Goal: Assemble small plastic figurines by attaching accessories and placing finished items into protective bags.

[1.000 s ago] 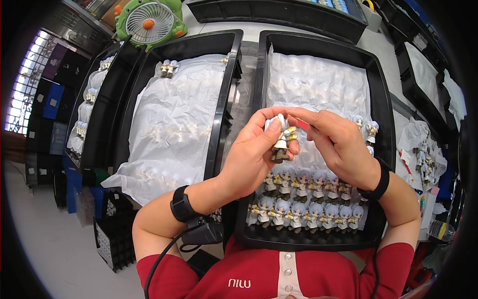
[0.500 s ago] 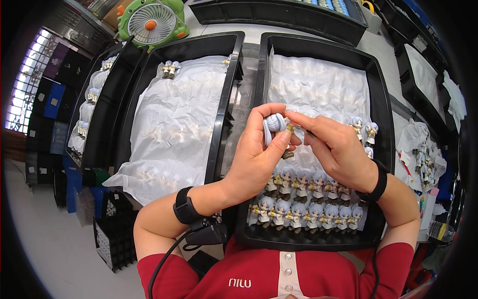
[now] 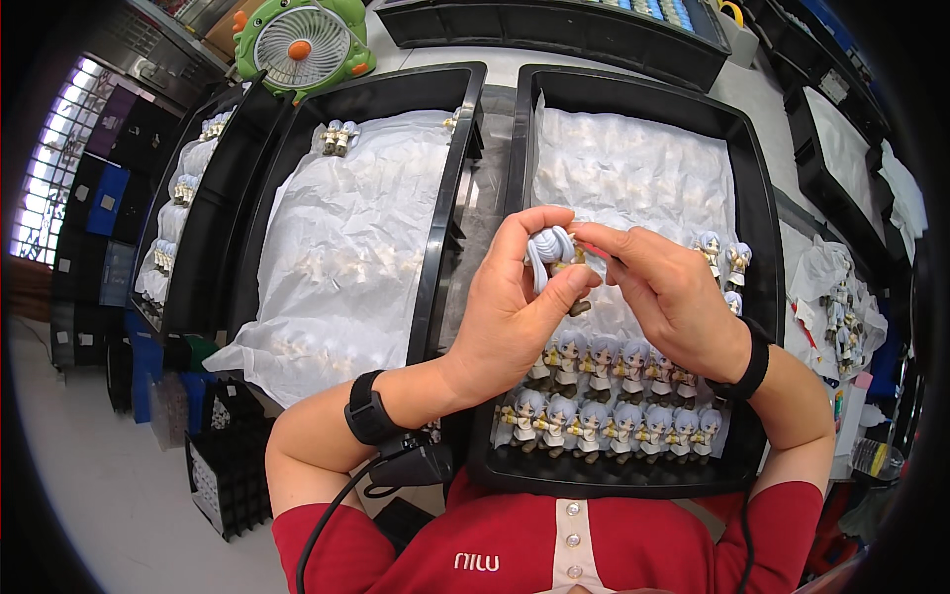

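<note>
My left hand (image 3: 505,315) is wrapped round a small figurine (image 3: 550,247) with pale lilac hair, its hair side facing up and its feet poking out below my thumb. Thumb and forefinger of my right hand (image 3: 665,287) are drawn together against the figurine's right side. A small reddish bit shows by those fingertips, too small to name. Both hands are above the right-hand black tray (image 3: 754,198). In its near part, rows of matching figurines (image 3: 623,424) lie side by side on white paper, with several more along its right edge.
Left of it stands another black tray (image 3: 432,223) with white tissue paper (image 3: 346,213) over figurines. A green fan (image 3: 300,48) sits at the back left. Another tray (image 3: 554,40) lies at the back. Wrapped figurines (image 3: 841,317) are on the right. A cable hangs from my left wrist.
The figurine has turned and tilted slightly in my left hand. My right fingertips have shifted a little, and a reddish bit now shows beside them. The trays are unchanged.
</note>
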### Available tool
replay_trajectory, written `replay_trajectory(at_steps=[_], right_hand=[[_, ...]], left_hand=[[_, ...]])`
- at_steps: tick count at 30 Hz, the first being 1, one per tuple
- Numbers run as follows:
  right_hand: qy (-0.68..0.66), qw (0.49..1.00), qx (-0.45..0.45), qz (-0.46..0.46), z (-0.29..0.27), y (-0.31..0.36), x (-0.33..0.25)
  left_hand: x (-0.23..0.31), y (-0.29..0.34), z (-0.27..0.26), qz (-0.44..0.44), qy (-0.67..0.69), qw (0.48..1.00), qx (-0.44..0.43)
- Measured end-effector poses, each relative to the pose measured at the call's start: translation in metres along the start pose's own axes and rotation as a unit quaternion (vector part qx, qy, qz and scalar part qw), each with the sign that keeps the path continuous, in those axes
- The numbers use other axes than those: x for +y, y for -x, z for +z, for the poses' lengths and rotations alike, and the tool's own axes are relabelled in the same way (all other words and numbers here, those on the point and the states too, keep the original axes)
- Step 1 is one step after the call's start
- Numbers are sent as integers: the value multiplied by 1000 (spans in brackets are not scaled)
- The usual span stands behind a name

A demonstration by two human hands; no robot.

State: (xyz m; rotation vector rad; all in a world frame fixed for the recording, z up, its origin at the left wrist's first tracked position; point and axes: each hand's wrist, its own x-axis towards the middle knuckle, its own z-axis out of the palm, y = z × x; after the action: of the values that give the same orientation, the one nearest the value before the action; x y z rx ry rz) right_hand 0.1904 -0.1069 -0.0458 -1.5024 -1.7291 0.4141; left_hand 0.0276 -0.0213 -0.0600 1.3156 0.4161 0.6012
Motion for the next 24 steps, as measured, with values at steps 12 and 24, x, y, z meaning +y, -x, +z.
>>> replay_trajectory(at_steps=[12, 24], right_hand=[[-17, 1000, 1, 14, 2, 1, -1], [9, 1000, 5, -18, 3, 0, -2]], left_hand=[[0, 0, 0, 0, -30, 1000, 6], [1, -1, -4, 44, -166, 985, 3]])
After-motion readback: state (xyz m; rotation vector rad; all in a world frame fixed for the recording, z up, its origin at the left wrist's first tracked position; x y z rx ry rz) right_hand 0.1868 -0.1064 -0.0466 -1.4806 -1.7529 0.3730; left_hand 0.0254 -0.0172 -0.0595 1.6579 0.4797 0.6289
